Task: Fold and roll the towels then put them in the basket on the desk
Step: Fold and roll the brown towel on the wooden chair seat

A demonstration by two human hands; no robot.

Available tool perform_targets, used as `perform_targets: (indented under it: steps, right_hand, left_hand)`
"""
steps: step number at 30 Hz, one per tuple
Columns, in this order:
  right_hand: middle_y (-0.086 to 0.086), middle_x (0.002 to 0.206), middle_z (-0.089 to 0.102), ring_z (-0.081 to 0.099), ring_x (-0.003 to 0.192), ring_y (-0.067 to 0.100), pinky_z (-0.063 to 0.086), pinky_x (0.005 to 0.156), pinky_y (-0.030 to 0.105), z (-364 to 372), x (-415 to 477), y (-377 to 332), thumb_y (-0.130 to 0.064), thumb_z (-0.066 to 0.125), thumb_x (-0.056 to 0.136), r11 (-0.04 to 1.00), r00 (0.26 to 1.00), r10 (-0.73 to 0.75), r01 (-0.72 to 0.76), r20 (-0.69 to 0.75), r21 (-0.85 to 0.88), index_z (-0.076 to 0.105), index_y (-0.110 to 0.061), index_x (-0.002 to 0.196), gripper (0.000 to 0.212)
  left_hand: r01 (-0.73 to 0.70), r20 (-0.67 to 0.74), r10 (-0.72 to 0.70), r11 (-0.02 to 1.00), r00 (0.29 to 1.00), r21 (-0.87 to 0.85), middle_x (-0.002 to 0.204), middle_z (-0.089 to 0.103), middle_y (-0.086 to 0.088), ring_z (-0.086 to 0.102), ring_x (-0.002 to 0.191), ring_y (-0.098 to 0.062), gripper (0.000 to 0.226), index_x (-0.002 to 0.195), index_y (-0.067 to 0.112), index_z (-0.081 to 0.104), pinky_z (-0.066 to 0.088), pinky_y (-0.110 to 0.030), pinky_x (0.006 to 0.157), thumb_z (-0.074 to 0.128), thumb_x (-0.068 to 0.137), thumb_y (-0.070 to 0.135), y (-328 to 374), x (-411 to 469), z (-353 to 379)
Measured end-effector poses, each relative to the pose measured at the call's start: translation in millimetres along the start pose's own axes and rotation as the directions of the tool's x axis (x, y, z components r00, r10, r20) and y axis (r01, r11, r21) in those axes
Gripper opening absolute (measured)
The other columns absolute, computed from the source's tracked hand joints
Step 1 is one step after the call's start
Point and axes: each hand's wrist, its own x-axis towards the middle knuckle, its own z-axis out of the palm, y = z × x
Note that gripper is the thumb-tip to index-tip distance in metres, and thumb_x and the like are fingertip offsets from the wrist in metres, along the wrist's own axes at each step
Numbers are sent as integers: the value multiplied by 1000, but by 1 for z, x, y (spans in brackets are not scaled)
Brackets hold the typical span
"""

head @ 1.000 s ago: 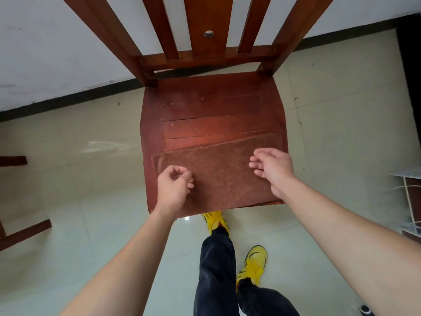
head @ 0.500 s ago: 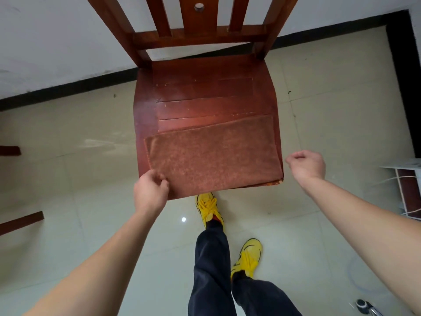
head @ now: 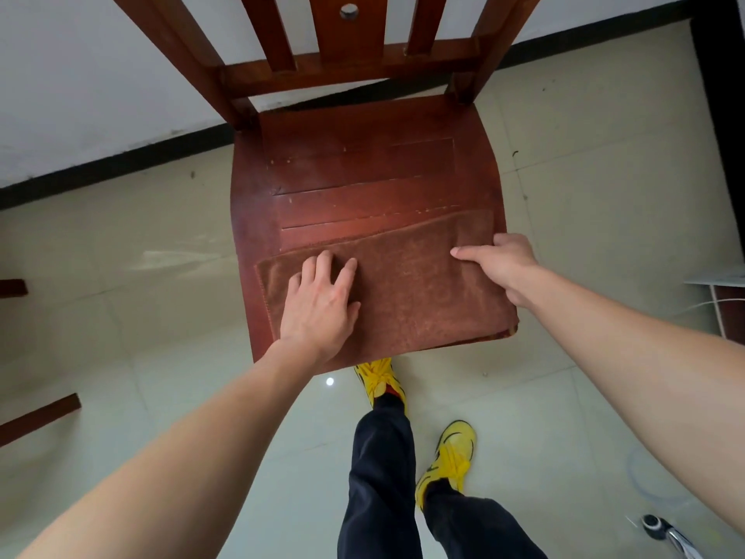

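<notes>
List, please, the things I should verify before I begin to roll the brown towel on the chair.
1. The towel is folded and flat on the chair seat: ok.
2. The left hand lies flat on the towel's left part, pinning it: ok.
3. The right hand is at the towel's right end: ok.
4. The right hand really grips that edge: cannot tell, its fingertips are hidden.
5. The towel's near right corner is inside the seat edge: cannot tell.
6. The basket is in view for afterwards: not ok, none visible.
</notes>
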Motion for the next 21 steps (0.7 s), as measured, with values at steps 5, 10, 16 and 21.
perform_targets:
  steps: [5,10,16,21]
  right_hand:
    - [2,97,71,68,80,14,53,67,25,-23,3,-12,-21,79,78,984,989,-148,149,-19,95,66,-18,102,28]
    - [8,99,71,69,84,22,58,76,36,-49,18,-30,-30,79,78,973,970,-224,227,-93,33,63,-17,103,32]
    - [13,90,72,71,78,28,59,78,47,-60,13,-20,-27,79,77,962,968,-249,246,-14,-121,59,-17,88,25]
    - [4,70,65,62,60,25,51,58,40,-45,-21,-28,-33,77,78,861,881,-473,467,19,-199,51,-24,86,28]
  left_hand:
    - [-45,18,45,999,999,13,155,22,-15,20,142,-35,60,150,21,26,26,-46,112,45,95,40,-2,16,-9]
    - [-38,3,38,999,999,-2,159,11,-16,10,146,-35,61,150,22,25,23,-47,114,48,95,37,-4,54,-27]
    - [10,-49,-10,1000,999,-3,153,27,-19,24,141,-38,52,141,17,41,31,-49,108,55,92,29,-7,35,-24]
    - [166,-96,-179,978,979,-126,108,52,-17,50,94,-38,20,100,7,60,41,-42,74,59,83,17,-20,-15,-11]
